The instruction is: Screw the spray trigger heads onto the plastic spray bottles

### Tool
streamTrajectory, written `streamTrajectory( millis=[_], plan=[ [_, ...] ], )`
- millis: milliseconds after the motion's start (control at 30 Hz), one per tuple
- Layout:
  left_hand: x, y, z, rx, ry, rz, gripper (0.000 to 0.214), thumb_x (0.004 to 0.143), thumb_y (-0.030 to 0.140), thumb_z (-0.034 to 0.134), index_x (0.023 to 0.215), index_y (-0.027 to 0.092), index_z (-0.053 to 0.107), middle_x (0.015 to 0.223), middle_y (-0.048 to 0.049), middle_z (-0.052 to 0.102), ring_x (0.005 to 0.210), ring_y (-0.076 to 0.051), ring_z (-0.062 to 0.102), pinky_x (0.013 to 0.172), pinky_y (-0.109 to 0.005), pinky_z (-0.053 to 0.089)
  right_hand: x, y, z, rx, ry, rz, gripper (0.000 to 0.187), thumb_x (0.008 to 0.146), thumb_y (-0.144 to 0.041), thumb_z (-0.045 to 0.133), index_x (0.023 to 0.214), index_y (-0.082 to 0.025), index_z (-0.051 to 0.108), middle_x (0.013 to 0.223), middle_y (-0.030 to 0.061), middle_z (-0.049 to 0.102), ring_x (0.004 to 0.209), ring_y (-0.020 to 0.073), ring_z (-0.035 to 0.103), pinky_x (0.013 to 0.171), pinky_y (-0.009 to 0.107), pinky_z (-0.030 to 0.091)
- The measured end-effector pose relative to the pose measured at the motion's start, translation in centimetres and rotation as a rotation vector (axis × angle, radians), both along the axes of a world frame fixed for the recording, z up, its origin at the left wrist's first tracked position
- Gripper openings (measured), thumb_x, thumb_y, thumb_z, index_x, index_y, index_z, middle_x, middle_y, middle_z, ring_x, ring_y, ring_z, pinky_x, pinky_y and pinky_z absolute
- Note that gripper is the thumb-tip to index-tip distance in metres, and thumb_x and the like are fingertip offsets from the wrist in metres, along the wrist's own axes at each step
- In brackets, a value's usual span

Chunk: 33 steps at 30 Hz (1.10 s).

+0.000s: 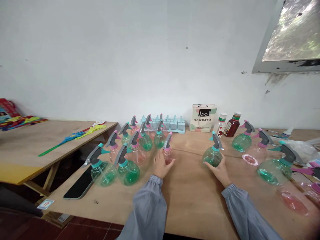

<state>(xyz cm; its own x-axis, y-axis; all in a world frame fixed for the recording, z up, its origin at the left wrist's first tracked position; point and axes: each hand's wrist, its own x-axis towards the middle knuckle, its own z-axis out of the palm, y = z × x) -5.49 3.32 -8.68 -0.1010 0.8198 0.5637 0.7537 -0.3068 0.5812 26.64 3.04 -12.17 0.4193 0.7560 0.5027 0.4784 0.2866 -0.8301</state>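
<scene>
My left hand (161, 164) is wrapped round a pink spray bottle (169, 154) with a grey and pink trigger head, on the wooden table (185, 190). Further right, my right hand (219, 168) grips a green spray bottle (211, 156) with a grey and teal head. Both bottles are upright, with a wide gap between them. Left of my left hand stand several more pink and green spray bottles, the nearest a green spray bottle (128, 172). Another group stands beyond my right hand, among them a green spray bottle (241, 142).
A black phone (78, 184) lies at the left table edge. Along the wall are a light-blue ice-pop mould (178, 125), a paper bag (203, 118), a white-capped bottle (221, 125) and a dark red bottle (232, 126). A second table (57, 133) holds colourful hand-shaped sticks.
</scene>
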Motion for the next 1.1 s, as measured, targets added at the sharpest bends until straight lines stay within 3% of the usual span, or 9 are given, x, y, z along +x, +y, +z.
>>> streamTrajectory(
  millis=[233, 400, 633, 867, 1100],
  plan=[
    [0.0, 0.0, -0.1, 0.02, 0.007, 0.016, 0.08, 0.078, 0.05, 0.068, 0.144, 0.017, 0.035, 0.136, -0.0185, 0.057, 0.13, -0.034, 0.054, 0.105, -0.049, 0.044, -0.2, -0.1, 0.0, -0.082, 0.07, -0.103, 0.12, 0.041, -0.08, 0.078, 0.13, -0.013, 0.034, 0.128, 0.0273, 0.052, 0.117, 0.0423, 0.056, 0.097, 0.056, 0.046],
    [-0.1, -0.1, 0.1, 0.004, 0.011, 0.006, 0.082, 0.078, 0.049, 0.069, 0.144, 0.016, 0.034, 0.138, -0.019, 0.056, 0.132, -0.034, 0.053, 0.107, -0.049, 0.042, 0.3, -0.1, 0.0, -0.045, -0.035, -0.138, 0.118, 0.048, -0.087, 0.069, 0.133, -0.012, 0.036, 0.13, 0.0256, 0.049, 0.121, 0.0412, 0.051, 0.102, 0.055, 0.042],
    [-0.1, -0.1, 0.3, 0.013, 0.007, 0.0, 0.081, 0.078, 0.047, 0.069, 0.144, 0.016, 0.034, 0.138, -0.019, 0.055, 0.132, -0.034, 0.053, 0.107, -0.049, 0.043, 2.4, 1.5, 0.6, -0.084, -0.217, -0.403, 0.122, 0.054, -0.099, 0.048, 0.129, -0.004, 0.048, 0.119, 0.0289, 0.055, 0.119, 0.0463, 0.048, 0.101, 0.059, 0.038],
    [-0.1, -0.2, 0.2, 0.033, 0.007, -0.008, 0.081, 0.079, 0.045, 0.069, 0.146, 0.017, 0.032, 0.137, -0.0184, 0.056, 0.13, -0.034, 0.055, 0.105, -0.05, 0.043, 4.9, 4.2, 1.9, -0.236, -0.163, -0.522, 0.111, 0.066, -0.083, 0.062, 0.138, -0.001, 0.042, 0.129, 0.0334, 0.053, 0.123, 0.0478, 0.048, 0.1, 0.058, 0.038],
    [-0.1, 0.1, -0.1, 0.028, -0.005, -0.002, 0.08, 0.078, 0.047, 0.07, 0.143, 0.017, 0.035, 0.136, -0.0187, 0.056, 0.13, -0.035, 0.054, 0.106, -0.052, 0.043, 6.5, 6.7, 3.4, -0.276, -0.1, -0.593, 0.105, 0.071, -0.072, 0.067, 0.142, 0.0, 0.038, 0.138, 0.0362, 0.047, 0.132, 0.0475, 0.042, 0.105, 0.059, 0.035]
  ],
)
